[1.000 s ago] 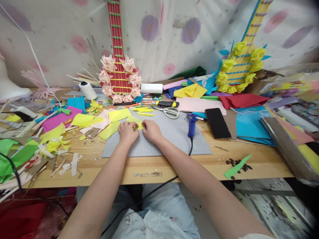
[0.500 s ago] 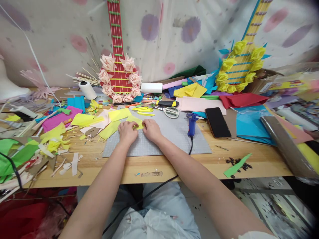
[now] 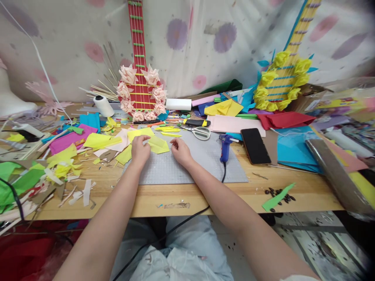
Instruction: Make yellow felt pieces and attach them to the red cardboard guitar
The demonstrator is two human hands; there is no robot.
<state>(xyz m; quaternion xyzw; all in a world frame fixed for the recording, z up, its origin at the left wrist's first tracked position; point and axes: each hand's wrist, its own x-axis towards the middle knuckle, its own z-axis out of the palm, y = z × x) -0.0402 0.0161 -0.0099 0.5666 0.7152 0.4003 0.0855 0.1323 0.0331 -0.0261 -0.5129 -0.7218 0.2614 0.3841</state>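
My left hand (image 3: pixel 141 150) has its fingers closed on the left edge of a small yellow sheet of crepe paper (image 3: pixel 158 144), which has a crease across it. To the right of that sheet, my right hand (image 3: pixel 181 152) is held just off its edge with bent fingers, slightly apart, and nothing visible in them. Both hands are over a grey cutting mat (image 3: pixel 193 168). Other yellow paper pieces (image 3: pixel 124 155) lie beside and behind my left hand. Several narrow yellow strips (image 3: pixel 168 128) and scissors (image 3: pixel 202 133) lie beyond the hands.
A blue glue gun (image 3: pixel 225 148) stands on the mat's right, its cord running toward my lap. Farther right are a phone (image 3: pixel 256 146) and blue sheets (image 3: pixel 297 146). Paper scraps (image 3: pixel 63 166) cover the left. Behind stand a red paper guitar (image 3: pixel 142 91) and a yellow one (image 3: pixel 281 80).
My hands have moved apart. The right hand has let go of the yellow sheet and shifted right; the left has moved left, leaving more of the sheet in view.
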